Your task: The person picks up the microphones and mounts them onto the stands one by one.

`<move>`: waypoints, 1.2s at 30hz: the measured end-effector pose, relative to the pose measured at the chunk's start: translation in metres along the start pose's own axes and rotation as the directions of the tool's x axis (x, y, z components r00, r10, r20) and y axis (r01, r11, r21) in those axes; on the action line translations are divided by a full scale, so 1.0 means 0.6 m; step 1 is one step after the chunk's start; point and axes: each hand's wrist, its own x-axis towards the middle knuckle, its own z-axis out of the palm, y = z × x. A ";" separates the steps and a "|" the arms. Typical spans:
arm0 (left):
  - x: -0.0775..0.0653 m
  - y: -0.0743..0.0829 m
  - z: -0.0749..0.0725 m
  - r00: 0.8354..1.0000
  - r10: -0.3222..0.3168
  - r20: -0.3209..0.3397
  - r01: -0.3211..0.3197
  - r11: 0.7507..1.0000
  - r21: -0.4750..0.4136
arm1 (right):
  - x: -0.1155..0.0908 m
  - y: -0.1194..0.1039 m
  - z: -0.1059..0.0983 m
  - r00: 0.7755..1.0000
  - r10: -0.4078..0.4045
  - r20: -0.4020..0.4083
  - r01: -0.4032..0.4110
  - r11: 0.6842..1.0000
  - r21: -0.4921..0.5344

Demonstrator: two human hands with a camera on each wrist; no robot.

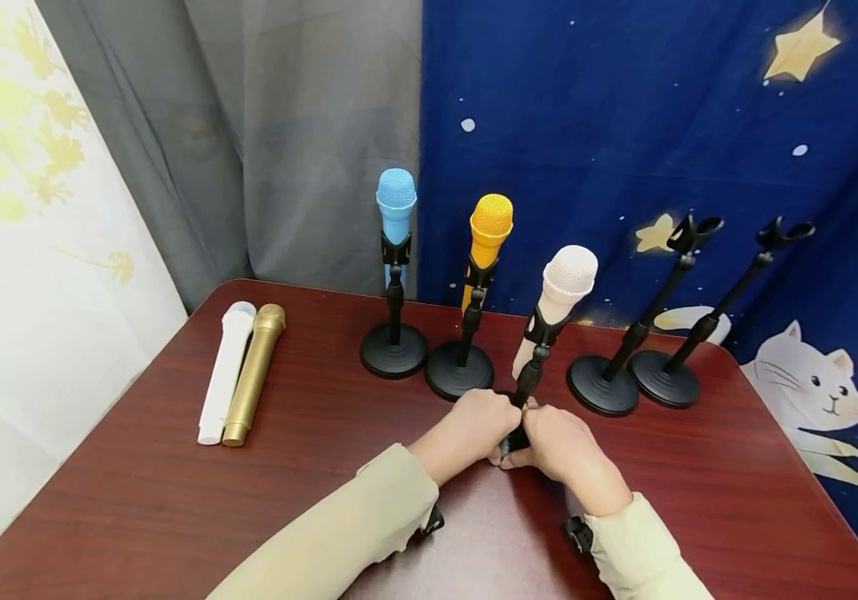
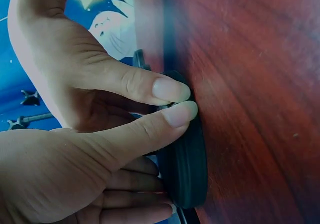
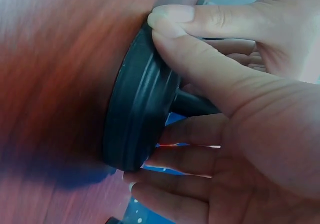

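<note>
A white microphone [image 1: 570, 279] sits tilted in the clip of a black stand, whose round base [image 3: 137, 104] is between my two hands. My left hand [image 1: 477, 427] grips the base from the left, its thumb on the near rim. From the right side my right hand [image 1: 566, 446] holds the same base, the two thumbs meeting at the rim in both wrist views. The base is close over the table, mostly covered by the hands in the head view. Just left of it stand a yellow microphone [image 1: 491, 227] and a blue microphone [image 1: 396, 200], each clipped in its own stand.
Two black stands with bare clips [image 1: 603, 385] [image 1: 664, 378] are at the right rear of the brown table [image 1: 309, 508]. At the left a white microphone [image 1: 225, 375] and a gold microphone [image 1: 255, 379] lie side by side. Grey and blue curtains [image 1: 549, 100] hang behind.
</note>
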 end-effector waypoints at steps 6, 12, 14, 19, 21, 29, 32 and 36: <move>0.027 -0.003 -0.003 1.000 0.010 0.020 -0.010 1.000 0.000 | 0.016 0.021 -0.005 0.998 0.032 0.055 -0.034 0.999 0.029; 0.053 -0.003 -0.005 0.999 0.006 0.034 -0.005 1.000 -0.009 | 0.032 0.043 -0.010 0.997 0.022 0.078 -0.024 1.000 0.017; 0.061 -0.003 -0.006 0.999 0.004 0.036 -0.004 1.000 -0.014 | 0.038 0.050 -0.012 0.996 0.017 0.082 -0.018 1.000 0.014; 0.082 -0.007 -0.008 0.998 -0.007 0.055 0.008 1.000 -0.025 | 0.053 0.064 -0.017 0.993 0.024 0.113 -0.025 1.000 0.009; 0.090 -0.010 -0.009 0.997 -0.012 0.072 0.014 1.000 -0.026 | 0.060 0.068 -0.017 0.992 0.027 0.122 -0.028 1.000 0.003; 0.118 -0.022 -0.013 0.991 -0.031 0.128 0.039 0.997 -0.062 | 0.086 0.087 -0.018 0.993 0.013 0.115 -0.011 1.000 -0.014; 0.127 -0.027 -0.012 0.991 -0.041 0.128 0.052 0.995 -0.086 | 0.098 0.095 -0.019 0.991 0.017 0.132 -0.017 1.000 -0.007; 0.137 -0.031 -0.011 0.989 -0.072 0.126 0.085 0.991 -0.099 | 0.112 0.105 -0.016 0.989 0.028 0.147 -0.030 0.999 0.013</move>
